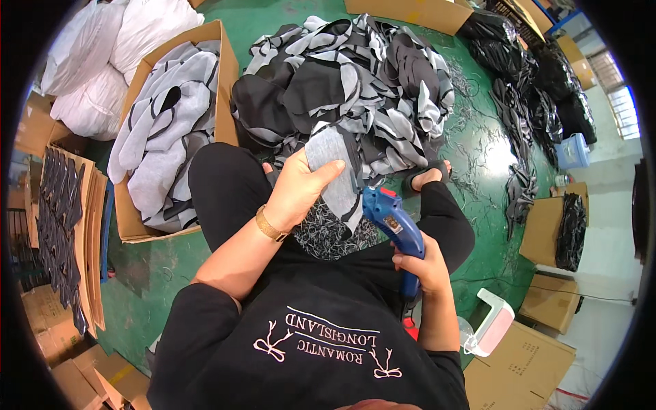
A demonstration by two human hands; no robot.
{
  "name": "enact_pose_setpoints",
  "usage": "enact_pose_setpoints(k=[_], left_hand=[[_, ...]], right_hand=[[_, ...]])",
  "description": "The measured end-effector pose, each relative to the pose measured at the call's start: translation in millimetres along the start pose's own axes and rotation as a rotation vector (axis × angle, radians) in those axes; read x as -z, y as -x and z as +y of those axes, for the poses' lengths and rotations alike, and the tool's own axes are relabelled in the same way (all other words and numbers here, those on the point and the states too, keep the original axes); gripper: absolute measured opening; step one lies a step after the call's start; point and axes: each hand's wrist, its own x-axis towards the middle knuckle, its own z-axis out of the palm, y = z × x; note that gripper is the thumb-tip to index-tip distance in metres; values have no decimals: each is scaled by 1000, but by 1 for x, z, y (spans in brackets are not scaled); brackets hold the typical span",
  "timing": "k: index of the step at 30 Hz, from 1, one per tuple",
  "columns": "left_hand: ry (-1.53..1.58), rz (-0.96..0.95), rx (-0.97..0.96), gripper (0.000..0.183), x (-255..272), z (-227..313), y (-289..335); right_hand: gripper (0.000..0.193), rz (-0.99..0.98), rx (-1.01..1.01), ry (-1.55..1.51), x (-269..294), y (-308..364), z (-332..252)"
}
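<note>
My left hand (295, 190) pinches a flat grey fabric piece (335, 195) with a dark edge between thumb and fingers, above my lap. My right hand (427, 263) wraps round the handle of a blue handheld power tool (396, 224) with a red button, which looks like an electric trimmer. Its front end is at the fabric's right edge; whether it touches cannot be made out. Just beyond my hands rises a big pile of grey and black fabric pieces (321, 85). Thin dark and grey trimmings (335, 236) lie heaped between my legs.
At my left stands an open cardboard box (229, 82) holding grey fabric pieces (167, 130) with black edging. White sacks (96, 68) sit behind it. Loose trimmings are scattered on the green floor (478, 205). To the right are black plastic bags (506, 51), cartons (547, 301) and a white-and-pink object (493, 326).
</note>
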Motion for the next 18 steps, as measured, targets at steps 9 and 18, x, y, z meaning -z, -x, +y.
enact_pose_setpoints(k=[9, 18], left_hand=[[-245, -12, 50, 26, -10, 20, 10], [-432, -74, 46, 25, -12, 26, 20]], right_hand=[[42, 30, 15, 63, -2, 2, -4], [37, 3, 50, -34, -9, -4, -9]])
